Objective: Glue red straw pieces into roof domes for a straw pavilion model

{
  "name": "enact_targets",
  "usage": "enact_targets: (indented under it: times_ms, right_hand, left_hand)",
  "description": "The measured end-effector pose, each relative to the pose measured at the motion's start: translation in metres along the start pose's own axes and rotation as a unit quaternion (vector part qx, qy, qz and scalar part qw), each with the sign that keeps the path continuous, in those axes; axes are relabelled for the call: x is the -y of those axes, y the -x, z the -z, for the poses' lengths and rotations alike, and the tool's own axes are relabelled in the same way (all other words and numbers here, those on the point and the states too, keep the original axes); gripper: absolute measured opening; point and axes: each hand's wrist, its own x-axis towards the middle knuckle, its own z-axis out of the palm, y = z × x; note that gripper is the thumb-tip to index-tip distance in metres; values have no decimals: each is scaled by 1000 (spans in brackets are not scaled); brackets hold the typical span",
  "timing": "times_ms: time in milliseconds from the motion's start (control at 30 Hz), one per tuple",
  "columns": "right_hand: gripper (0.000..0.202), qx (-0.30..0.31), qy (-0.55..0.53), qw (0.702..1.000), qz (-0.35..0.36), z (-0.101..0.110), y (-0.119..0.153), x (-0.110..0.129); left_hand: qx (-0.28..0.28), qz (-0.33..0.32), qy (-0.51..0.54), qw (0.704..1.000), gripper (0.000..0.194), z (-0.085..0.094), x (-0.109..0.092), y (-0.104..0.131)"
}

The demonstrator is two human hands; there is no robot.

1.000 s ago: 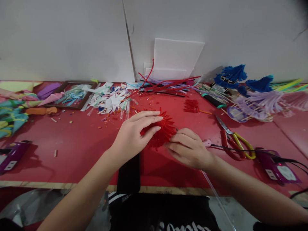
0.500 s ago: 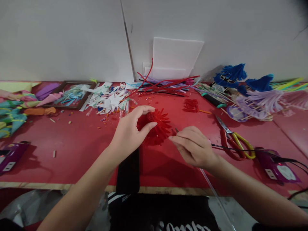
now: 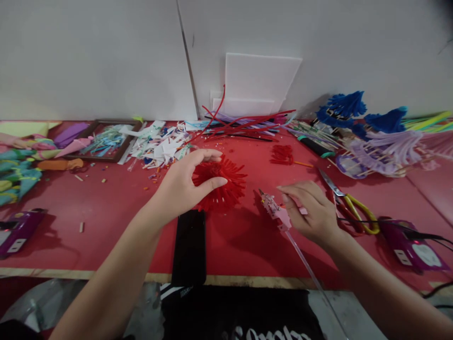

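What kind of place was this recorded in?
Probably a craft workbench: a pink glue gun lies on the red tabletop, with yellow-and-red-handled scissors and loose red pipe cleaners nearby.

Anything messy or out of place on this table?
Yes, mainly litter: white scraps lie in a loose heap beyond the left hand, with orange crumbs strewn nearby. The pink glue gun looks crusted near its tip. I see nothing plainly broken.
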Motion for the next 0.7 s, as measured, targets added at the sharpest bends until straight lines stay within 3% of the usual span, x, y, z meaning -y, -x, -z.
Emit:
enact_targets:
  times_ms: [267, 500, 600, 700]
  right_hand:
    - [33, 104, 35, 993, -43, 5, 17, -25]
    - [50, 315, 57, 945, -72, 7, 41, -35]
    - [50, 317, 44, 943, -87, 4, 46, -36]
    - [39, 280, 57, 954, -96, 3, 48, -42]
  left_hand:
    - [2, 17, 16, 1000, 33, 1, 3, -7]
    - [16, 9, 40, 999, 32, 1, 5, -8]
    - [14, 5, 63, 998, 32, -2, 5, -8]
    - [5, -1, 57, 998, 30, -5, 3, -9]
